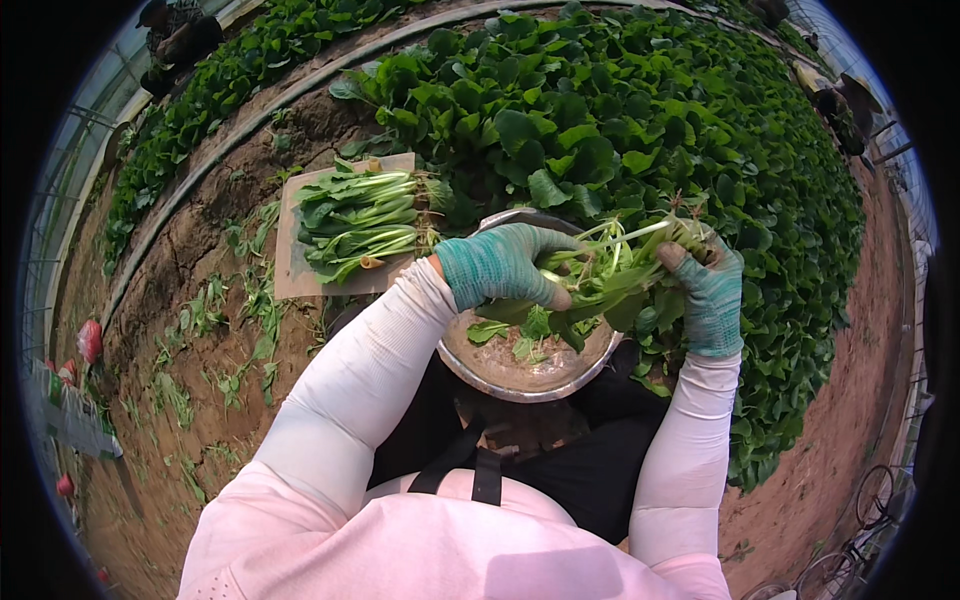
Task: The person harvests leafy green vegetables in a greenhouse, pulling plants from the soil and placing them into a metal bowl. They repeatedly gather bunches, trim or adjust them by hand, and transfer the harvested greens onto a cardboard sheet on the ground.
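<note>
Both hands wear green knit gloves whose fingertips look bare or soiled. My left hand (502, 262) grips leafy green vegetable plants (622, 289) near their root ends. On the other side my right hand (705, 285) pinches stems of the same greens, with thin roots sticking up above the fingers. Under the held greens is a round metal basin (517, 367), worn and dirty inside, holding some loose leaves (534, 330). To the left, pulled greens (360, 221) lie in a row on a flat brown sheet (289, 262), roots towards the right.
A dense bed of leafy greens (600, 112) spreads ahead and to the right. Discarded leaves (262, 322) litter the soil at left. A pale hose or pipe (247, 127) curves past. Other people (180, 37) crouch at far left and far right (844, 109). A bicycle (874, 499) is at lower right.
</note>
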`<control>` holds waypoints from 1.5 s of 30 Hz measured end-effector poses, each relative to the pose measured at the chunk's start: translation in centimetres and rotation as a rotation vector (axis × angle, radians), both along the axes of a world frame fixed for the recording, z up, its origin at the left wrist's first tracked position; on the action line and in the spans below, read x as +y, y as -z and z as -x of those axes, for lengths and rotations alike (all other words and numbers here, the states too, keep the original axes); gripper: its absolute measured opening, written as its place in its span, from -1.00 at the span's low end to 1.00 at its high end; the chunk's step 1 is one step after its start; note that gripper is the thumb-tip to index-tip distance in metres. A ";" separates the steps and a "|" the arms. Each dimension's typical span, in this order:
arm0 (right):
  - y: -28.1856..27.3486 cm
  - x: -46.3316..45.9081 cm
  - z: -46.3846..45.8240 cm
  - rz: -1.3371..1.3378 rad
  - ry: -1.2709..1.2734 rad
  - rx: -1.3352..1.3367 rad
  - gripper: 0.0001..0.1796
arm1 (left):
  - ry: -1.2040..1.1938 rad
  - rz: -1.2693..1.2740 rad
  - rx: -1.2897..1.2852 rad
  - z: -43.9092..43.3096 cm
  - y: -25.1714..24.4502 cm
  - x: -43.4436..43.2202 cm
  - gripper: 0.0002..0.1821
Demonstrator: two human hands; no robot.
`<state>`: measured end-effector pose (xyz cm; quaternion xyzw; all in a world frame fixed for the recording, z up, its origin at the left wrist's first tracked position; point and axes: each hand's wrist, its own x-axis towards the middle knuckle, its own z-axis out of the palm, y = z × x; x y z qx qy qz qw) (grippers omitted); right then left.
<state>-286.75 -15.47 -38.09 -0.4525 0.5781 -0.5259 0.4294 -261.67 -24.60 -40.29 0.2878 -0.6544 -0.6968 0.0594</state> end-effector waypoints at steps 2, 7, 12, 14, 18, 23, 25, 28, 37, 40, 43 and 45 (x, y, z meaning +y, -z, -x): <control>0.2 0.0 -0.1 0.013 0.005 -0.021 -0.62 | 0.020 0.048 -0.030 -0.2 0.1 -0.1 -0.17; 0.6 -0.4 0.2 0.152 0.154 -0.071 -0.71 | 0.010 0.435 -0.256 -0.9 0.7 -0.4 0.10; 0.0 -0.3 1.0 0.107 0.225 -0.048 -0.72 | -0.320 0.590 -0.376 -1.8 0.9 -1.3 -0.09; 0.0 -0.3 0.2 0.053 0.080 -0.005 -0.70 | -0.429 0.097 0.066 -1.4 0.7 -1.2 -0.24; 0.8 -0.5 -3.2 -0.008 -0.089 -0.234 -0.68 | -0.188 0.050 0.332 0.9 0.2 0.5 -0.25; 2.0 -1.1 -4.5 -0.032 0.086 -0.090 -0.76 | -0.329 -0.211 0.265 2.2 0.3 1.4 -0.46; 2.2 -1.2 -3.8 -0.004 0.189 0.097 -0.77 | -0.384 -0.254 0.298 2.2 0.6 1.1 -0.48; 1.4 -1.1 -1.6 0.041 0.338 0.045 -0.84 | -0.437 -0.205 0.234 1.6 1.0 0.6 -0.49; 2.3 -0.6 -1.7 -0.043 0.052 0.350 -0.33 | -0.263 0.792 -0.277 1.8 0.8 1.4 -0.54; 3.2 -0.8 -2.8 -0.069 -0.003 0.255 -0.69 | -0.243 0.951 -0.252 2.1 1.3 2.3 -0.51; 2.2 -1.0 -2.8 -0.037 0.119 0.265 -0.83 | -0.217 0.974 -0.289 2.1 1.6 2.3 -0.51; 1.1 -1.0 -2.7 -0.034 0.272 0.209 -0.84 | -0.263 1.036 -0.350 2.0 1.6 2.0 -0.52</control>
